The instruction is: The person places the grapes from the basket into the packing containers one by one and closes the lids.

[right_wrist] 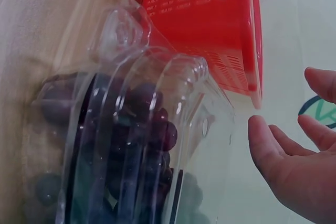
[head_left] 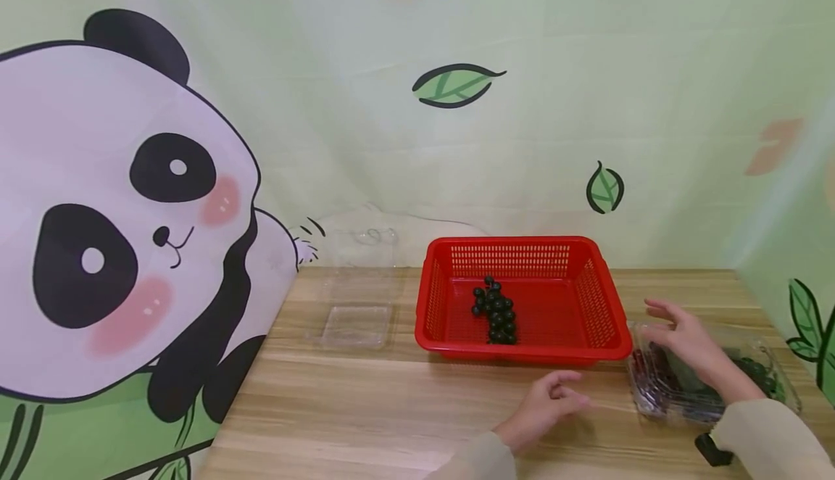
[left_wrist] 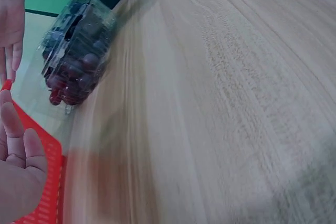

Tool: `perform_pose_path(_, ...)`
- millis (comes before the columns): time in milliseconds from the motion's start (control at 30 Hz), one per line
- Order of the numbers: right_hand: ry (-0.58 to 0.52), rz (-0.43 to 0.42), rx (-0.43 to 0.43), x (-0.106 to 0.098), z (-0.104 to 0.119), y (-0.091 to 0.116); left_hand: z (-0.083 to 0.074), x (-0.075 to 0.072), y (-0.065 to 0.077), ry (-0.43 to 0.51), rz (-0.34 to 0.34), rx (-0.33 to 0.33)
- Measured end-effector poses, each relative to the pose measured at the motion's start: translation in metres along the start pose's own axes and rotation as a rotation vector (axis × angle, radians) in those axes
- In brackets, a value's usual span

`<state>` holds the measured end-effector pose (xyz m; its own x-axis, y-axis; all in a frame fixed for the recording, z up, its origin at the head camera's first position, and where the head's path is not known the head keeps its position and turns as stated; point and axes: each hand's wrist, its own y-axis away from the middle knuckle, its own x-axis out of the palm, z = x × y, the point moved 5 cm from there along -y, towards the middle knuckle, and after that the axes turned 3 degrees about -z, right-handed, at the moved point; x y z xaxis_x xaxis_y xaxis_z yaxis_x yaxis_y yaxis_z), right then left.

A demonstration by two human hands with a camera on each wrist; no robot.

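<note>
A red plastic basket stands on the table, with a bunch of dark grapes lying in its left half. To its right sits a lidded clear plastic box holding dark red and green-black fruit, grapes by their look. My right hand is over this box, its fingers bent loosely; the right wrist view shows a gap between the hand and the lid, with nothing held. Just in front of the basket's near side is my left hand, empty, with relaxed fingers.
An opened clear plastic box stands left of the basket, its lid raised against the printed cloth backdrop. Wood-grain tabletop runs along the front. A small black object is at the right wrist.
</note>
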<state>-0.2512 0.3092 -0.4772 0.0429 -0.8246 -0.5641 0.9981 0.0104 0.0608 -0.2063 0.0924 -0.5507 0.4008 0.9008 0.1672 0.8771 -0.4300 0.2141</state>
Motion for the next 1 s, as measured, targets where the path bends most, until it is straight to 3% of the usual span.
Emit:
perform_pose_path(233,-0.048,0.082,0.003,0.007,0.009,-0.008,-0.006,-0.01,0.001,0.014,-0.035,0.013)
perform_pose_path(700,-0.065,0.136,0.089,0.018,0.007,-0.028,-0.04,-0.019,0.006,0.018,0.019,0.068)
perform_pose_path(867,-0.06,0.161,0.11,0.022,0.012,-0.03,-0.053,-0.026,0.0,0.033,0.02,0.076)
perform_pose_path(1000,-0.068,0.175,0.104,0.026,0.011,-0.032,-0.064,-0.038,-0.007,0.003,-0.019,0.103)
